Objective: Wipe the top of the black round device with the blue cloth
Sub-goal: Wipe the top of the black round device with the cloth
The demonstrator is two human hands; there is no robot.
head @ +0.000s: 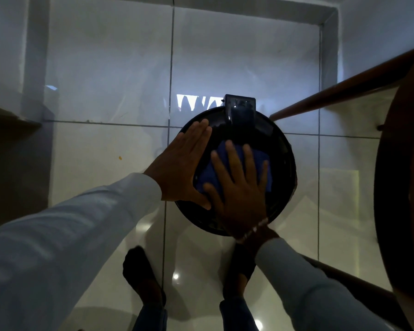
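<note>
The black round device [281, 158] sits on the tiled floor, with a raised black block [240, 113] at its far edge. A folded blue cloth [210, 173] lies on its top. My right hand [239, 189] presses flat on the cloth, fingers spread, covering much of it. My left hand [182, 163] lies flat with fingers together on the device's left rim, its thumb next to the cloth's near corner. It holds nothing.
Glossy white floor tiles [105, 151] surround the device. A brown wooden round table [402, 187] with legs stands close on the right. My two feet [144, 278] are just below the device. A wall base runs along the left and top.
</note>
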